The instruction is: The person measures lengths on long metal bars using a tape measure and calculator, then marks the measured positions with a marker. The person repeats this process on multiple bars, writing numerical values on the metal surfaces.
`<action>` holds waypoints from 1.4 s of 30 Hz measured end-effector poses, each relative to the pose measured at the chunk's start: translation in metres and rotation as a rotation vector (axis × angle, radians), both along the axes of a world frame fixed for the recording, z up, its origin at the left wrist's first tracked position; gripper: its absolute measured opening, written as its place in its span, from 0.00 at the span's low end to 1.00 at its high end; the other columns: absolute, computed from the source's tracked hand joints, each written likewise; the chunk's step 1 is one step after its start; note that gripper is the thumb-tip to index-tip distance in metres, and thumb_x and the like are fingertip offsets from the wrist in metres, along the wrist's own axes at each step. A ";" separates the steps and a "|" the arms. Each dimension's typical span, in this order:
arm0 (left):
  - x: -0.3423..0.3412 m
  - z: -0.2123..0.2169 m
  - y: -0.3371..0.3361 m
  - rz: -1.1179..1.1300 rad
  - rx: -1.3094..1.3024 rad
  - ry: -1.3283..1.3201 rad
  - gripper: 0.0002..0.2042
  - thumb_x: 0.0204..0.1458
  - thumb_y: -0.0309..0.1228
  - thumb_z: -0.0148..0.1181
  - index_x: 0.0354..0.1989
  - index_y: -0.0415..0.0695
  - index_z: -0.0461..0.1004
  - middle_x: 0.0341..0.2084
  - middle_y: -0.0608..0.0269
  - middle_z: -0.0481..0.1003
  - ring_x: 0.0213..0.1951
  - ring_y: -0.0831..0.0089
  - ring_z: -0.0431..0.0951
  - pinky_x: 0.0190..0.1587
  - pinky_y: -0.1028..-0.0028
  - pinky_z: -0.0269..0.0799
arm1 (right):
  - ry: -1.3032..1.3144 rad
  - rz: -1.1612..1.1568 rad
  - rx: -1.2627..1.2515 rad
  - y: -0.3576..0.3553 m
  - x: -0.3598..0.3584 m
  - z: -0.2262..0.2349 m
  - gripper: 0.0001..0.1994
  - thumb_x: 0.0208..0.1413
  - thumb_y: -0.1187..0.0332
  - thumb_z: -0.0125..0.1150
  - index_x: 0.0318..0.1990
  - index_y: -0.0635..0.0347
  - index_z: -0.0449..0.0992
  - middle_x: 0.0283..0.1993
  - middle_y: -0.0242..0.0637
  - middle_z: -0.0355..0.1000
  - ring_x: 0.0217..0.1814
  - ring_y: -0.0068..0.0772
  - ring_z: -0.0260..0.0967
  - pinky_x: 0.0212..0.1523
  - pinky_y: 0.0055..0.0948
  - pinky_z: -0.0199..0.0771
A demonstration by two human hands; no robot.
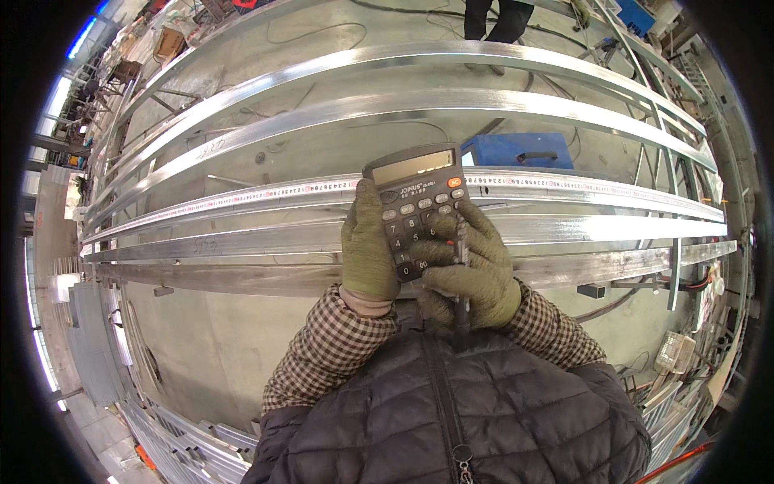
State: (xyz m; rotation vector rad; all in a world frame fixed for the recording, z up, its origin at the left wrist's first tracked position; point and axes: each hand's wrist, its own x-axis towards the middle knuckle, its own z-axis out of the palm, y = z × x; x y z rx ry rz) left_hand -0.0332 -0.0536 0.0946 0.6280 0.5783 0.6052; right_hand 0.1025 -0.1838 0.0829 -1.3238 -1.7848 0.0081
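Note:
A black desk calculator (414,192) with a grey display and an orange key is gripped along its left edge by my left hand (368,246), in an olive work glove. Over the lower right keys lies my right hand (485,274), gloved alike, with its fingers bent toward the buttons. A dark pen or marker (463,252) is held upright among the right hand's fingers. Those fingers cover part of the keypad, and which key they touch, if any, is hidden. Behind the calculator, a measuring tape (266,194) runs along a long metal bar.
Long shiny metal tubes (339,110) stretch left to right across a frame in front of me. A blue box with a dark handle (520,151) stands beyond the tape. Farther back, a person's dark trouser legs (496,20) show. More metal lengths (181,440) lie at lower left.

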 end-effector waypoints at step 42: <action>-0.022 -0.008 0.051 -0.165 -0.008 -0.050 0.38 0.79 0.62 0.40 0.72 0.34 0.69 0.58 0.40 0.82 0.52 0.52 0.90 0.44 0.60 0.96 | -0.037 -0.183 -0.033 -0.005 -0.023 0.006 0.16 0.46 0.66 0.80 0.44 0.46 0.84 0.54 0.33 0.87 0.72 0.51 0.78 0.78 0.69 0.65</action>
